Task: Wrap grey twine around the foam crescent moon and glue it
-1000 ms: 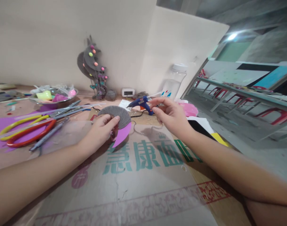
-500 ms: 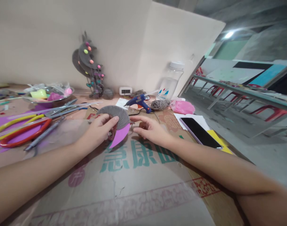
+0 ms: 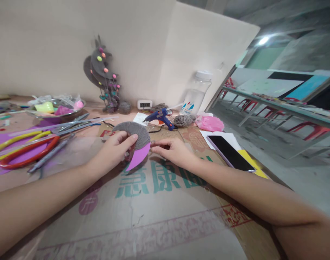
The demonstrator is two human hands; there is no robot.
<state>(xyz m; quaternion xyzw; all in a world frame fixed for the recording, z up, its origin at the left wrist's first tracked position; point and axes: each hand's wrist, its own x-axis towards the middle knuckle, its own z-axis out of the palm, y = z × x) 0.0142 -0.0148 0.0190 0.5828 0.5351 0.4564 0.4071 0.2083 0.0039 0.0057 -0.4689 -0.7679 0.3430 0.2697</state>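
Note:
My left hand [image 3: 116,147] is closed on a crescent-shaped piece, thumb on top. Its upper part is wound closely with grey yarn [image 3: 132,131], while the lower tip is bare purple card [image 3: 139,157]. Just right of the crescent's edge, my right hand [image 3: 168,150] has thumb and forefinger pinched together on the yarn, of which only a tiny bit shows at the fingertips. Some reddish, loop-like material [image 3: 129,154] lies under my left fingers, partly hidden.
Behind the hands are a blue glue gun [image 3: 161,117], a yarn bundle [image 3: 184,120] and a water bottle [image 3: 196,94]. Scissors [image 3: 29,151] lie left, by a metal bowl [image 3: 59,116]; a phone [image 3: 229,153] lies right. A decorated moon hanging [image 3: 102,72] is against the wall.
My right forefinger has come down to the thumb, closing a pinch beside the crescent's edge. My left hand and the crescent have barely moved.

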